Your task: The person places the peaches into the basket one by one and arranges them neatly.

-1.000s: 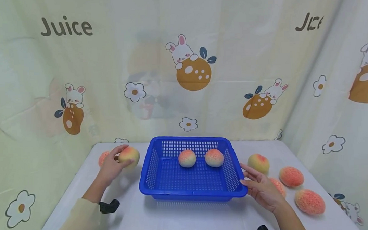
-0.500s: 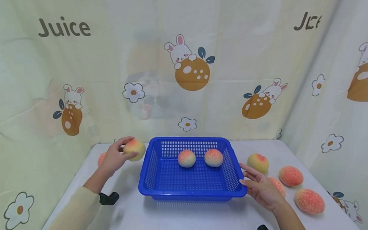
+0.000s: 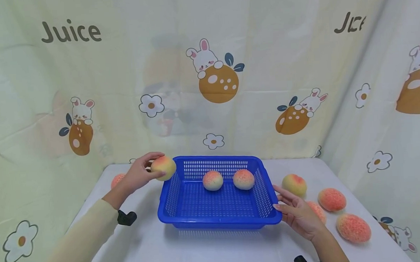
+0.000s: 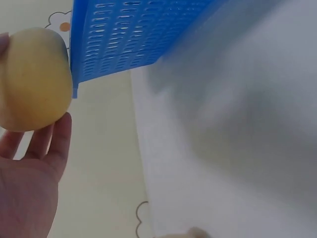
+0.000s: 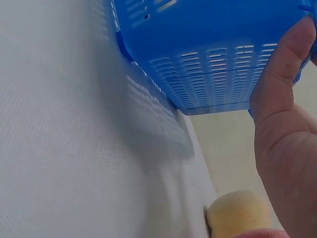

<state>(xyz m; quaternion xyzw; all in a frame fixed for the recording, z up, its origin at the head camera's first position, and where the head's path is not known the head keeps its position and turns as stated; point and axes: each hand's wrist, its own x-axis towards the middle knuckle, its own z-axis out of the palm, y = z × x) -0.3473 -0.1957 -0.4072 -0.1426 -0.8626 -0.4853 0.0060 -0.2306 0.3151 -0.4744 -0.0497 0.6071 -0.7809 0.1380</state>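
My left hand point(image 3: 140, 173) grips a yellow peach point(image 3: 164, 168) with a red blush, thumb in front and fingers behind. The peach is up at the left rim of a blue plastic basket point(image 3: 221, 223), overlapping it in the head view. In the left wrist view, fingers point(image 4: 60, 144) curve around the peach point(image 4: 37, 79) beside the basket wall point(image 4: 124, 34). Two pink-and-cream peaches point(image 3: 213, 180) point(image 3: 244, 179) sit inside the basket toward the back. My right hand point(image 3: 299, 217) holds the basket's right rim; its thumb point(image 5: 282, 74) lies along the edge in the right wrist view.
Right of the basket lie a yellow peach point(image 3: 294, 185) and several rough pink peaches point(image 3: 332, 199), one partly behind my right hand. Another pink peach point(image 3: 117, 180) shows behind my left forearm. A printed curtain point(image 3: 123, 72) hangs behind the white table point(image 3: 201, 252).
My left hand has lifted the yellow peach and carried it right, from over the table to the basket's left rim. My right hand and the basket have stayed put.
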